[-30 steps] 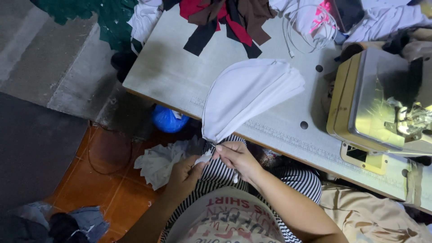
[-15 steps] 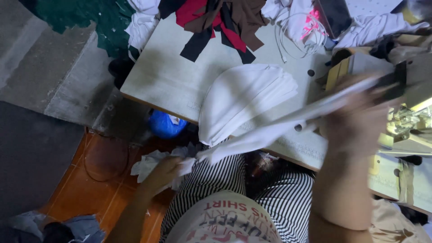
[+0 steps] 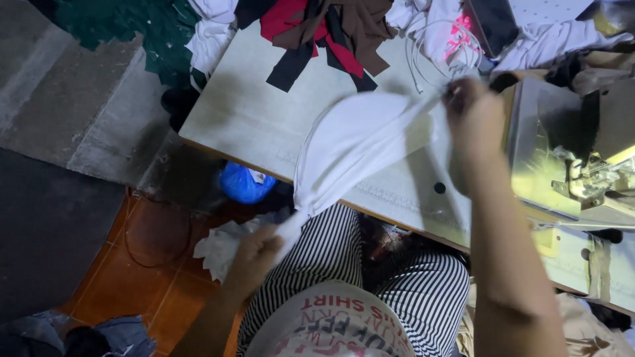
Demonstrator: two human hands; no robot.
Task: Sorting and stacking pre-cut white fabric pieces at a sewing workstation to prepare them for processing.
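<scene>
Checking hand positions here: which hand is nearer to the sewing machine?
Right. The right hand grips the white cloth just beside the sewing machine; the left hand holds the cloth's other end below the table edge.

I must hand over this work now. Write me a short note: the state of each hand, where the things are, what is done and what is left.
Left hand: closed on the low end of the white fabric piece, below the table edge, above the striped trousers.
Right hand: pinching the other end, raised over the table near the sewing machine.
The fabric is stretched between both hands, its wide middle lying on the table. A pile of red, brown and black scraps lies at the far edge.
Done: the piece is picked up and spread.
Left: it is not yet under the machine; no stitching on it can be seen.
</scene>
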